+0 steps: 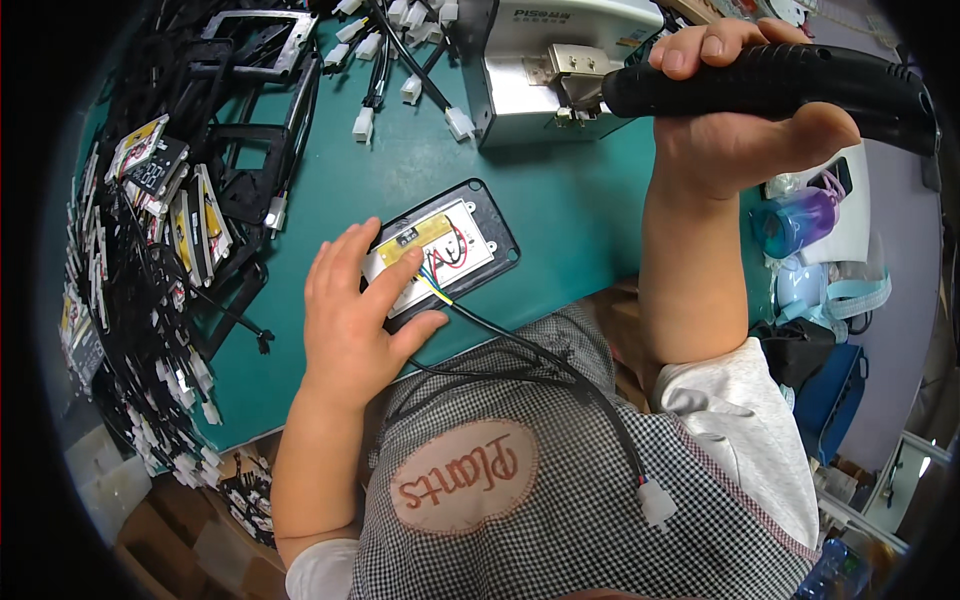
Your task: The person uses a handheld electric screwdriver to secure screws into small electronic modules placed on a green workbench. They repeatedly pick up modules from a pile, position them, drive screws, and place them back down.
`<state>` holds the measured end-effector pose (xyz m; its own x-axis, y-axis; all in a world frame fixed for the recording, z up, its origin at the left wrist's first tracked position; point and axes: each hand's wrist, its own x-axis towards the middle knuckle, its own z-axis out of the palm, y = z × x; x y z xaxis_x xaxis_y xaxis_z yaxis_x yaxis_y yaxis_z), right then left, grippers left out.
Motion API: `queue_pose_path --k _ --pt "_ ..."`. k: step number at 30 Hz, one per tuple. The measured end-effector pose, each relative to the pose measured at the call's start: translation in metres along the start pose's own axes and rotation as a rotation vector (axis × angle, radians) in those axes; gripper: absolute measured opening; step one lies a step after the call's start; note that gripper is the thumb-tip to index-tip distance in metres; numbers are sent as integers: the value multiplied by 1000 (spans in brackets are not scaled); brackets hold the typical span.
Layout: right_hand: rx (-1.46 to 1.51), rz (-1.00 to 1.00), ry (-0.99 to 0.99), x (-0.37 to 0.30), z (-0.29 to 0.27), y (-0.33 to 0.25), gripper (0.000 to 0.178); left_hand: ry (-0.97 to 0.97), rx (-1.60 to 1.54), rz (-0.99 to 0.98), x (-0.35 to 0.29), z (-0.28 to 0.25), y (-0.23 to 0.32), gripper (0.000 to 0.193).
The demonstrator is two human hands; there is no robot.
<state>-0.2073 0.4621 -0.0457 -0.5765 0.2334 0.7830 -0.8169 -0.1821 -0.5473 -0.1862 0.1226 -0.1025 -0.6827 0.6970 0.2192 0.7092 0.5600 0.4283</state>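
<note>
My left hand (350, 320) holds a black rectangular housing (506, 238) on the table, its fingers over the far side and its thumb at the near edge. Inside the housing lies a white plate with a yellow-taped circuit board (430, 232); my index finger touches it. Thin coloured wires join a black cable (545, 352), which runs over my apron to a white connector plug (656, 503). Raised at the upper right, my right hand (720, 150) is wrapped round a black electric screwdriver (780, 80). Its tip meets the metal outlet of a screw feeder (640, 25).
On the green table (330, 180), a heap of black cables, frames and boards (150, 220) fills the left side. Cables with white plugs (410, 90) lie at the back. Beyond my right arm stand a purple-blue bottle (800, 222) and a blue bin (838, 405).
</note>
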Motion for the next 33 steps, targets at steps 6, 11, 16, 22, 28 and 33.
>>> queue_pose_path --k 6,11,16,22,28,33 --pt "-168 5 227 8 66 -11 76 14 11 7 -1 2 -1 60" --pt "-264 -56 334 8 69 -11 82 22 -2 21 0 2 -1 60" --pt "-216 21 476 11 80 -20 83 14 13 14 -1 3 -1 60" --pt "-258 15 406 11 78 -16 81 29 18 21 0 4 0 59" --pt "-214 -45 420 8 78 -15 83 38 7 22 -1 4 -1 58" --pt "-230 -136 382 3 71 -8 82 29 20 20 -1 4 1 58"
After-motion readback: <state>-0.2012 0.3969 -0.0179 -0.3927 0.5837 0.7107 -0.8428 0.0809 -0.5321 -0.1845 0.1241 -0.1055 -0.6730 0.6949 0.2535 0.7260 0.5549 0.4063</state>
